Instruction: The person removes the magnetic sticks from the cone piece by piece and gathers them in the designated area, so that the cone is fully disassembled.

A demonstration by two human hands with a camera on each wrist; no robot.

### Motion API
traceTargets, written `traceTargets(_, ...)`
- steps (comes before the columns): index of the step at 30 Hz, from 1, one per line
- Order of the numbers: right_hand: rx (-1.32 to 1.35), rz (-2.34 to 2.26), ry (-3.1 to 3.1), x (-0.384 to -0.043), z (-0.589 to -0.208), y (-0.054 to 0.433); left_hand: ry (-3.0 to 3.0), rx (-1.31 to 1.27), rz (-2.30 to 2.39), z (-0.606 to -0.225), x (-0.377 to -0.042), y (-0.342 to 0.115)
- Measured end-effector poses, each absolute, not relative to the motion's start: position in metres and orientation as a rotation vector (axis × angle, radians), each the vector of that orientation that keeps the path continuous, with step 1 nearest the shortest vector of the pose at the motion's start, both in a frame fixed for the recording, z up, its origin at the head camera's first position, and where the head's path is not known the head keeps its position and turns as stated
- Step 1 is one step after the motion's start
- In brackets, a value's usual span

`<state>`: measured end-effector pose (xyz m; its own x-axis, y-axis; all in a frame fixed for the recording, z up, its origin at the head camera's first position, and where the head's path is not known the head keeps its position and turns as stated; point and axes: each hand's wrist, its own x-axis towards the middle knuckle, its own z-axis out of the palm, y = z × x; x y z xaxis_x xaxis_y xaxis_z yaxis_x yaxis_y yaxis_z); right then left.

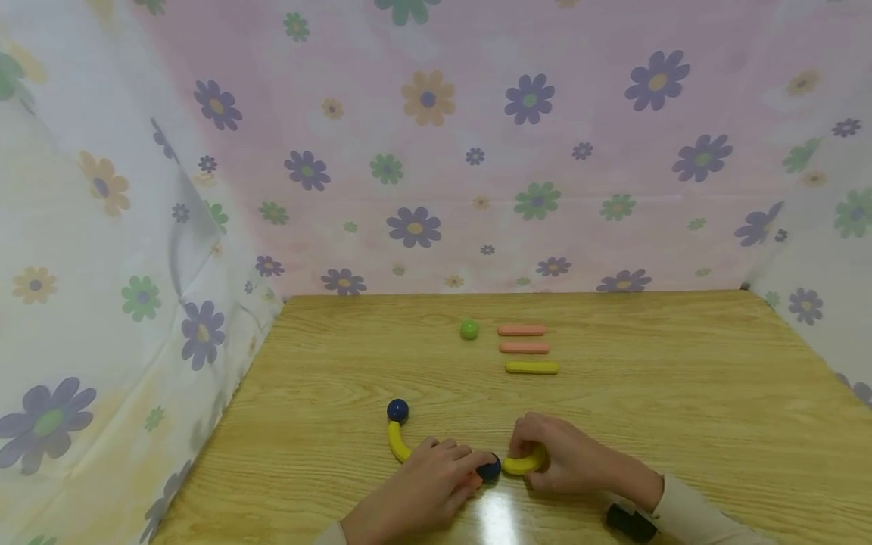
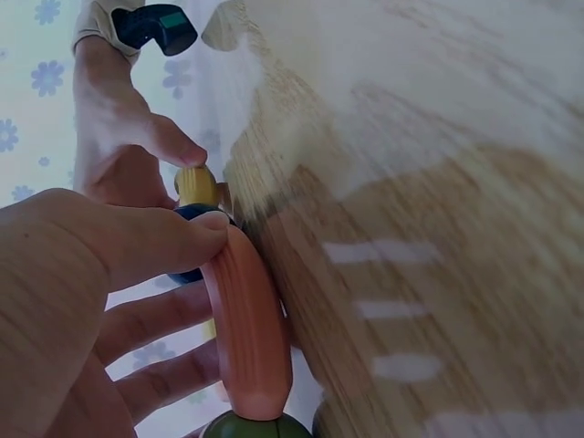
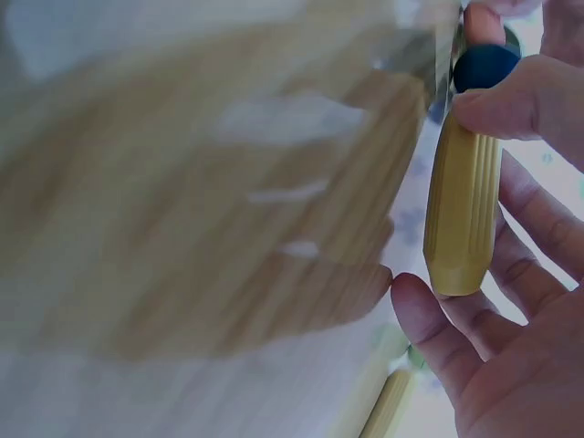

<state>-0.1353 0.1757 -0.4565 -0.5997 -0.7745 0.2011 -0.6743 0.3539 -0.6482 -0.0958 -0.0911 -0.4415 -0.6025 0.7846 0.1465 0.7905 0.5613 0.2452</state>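
My left hand (image 1: 425,481) grips an orange curved stick (image 2: 248,319), thumb along its end, with a dark blue ball (image 1: 488,469) at that end. A dark green ball (image 2: 257,427) sits at the stick's other end. In my right hand (image 1: 572,458), a yellow curved stick (image 1: 524,464) is pinched between thumb and fingers, its tip right at the blue ball. Left of my left hand, another yellow curved stick (image 1: 397,440) runs from under the hand up to a second dark blue ball (image 1: 398,411). My left hand hides most of the joined pieces in the head view.
Farther back on the wooden table (image 1: 327,363) lie a light green ball (image 1: 469,329), two straight orange sticks (image 1: 521,331) and a straight yellow stick (image 1: 533,368). Flowered cloth (image 1: 450,174) hangs along the back and both sides. A black device (image 1: 630,522) is by my right wrist.
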Motion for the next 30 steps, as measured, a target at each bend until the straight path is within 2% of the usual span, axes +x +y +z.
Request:
traceTargets(5,-1.169,-1.197,2.37,-0.139,-0.456,0.187,-2.771,-1.39,-0.45,-0.439,-0.096,-0.09)
traceTargets(30,-1.062,-1.241,2.649,-0.16,-0.438,0.241,-2.776,-1.415,-0.438,-0.439,-0.096,-0.088)
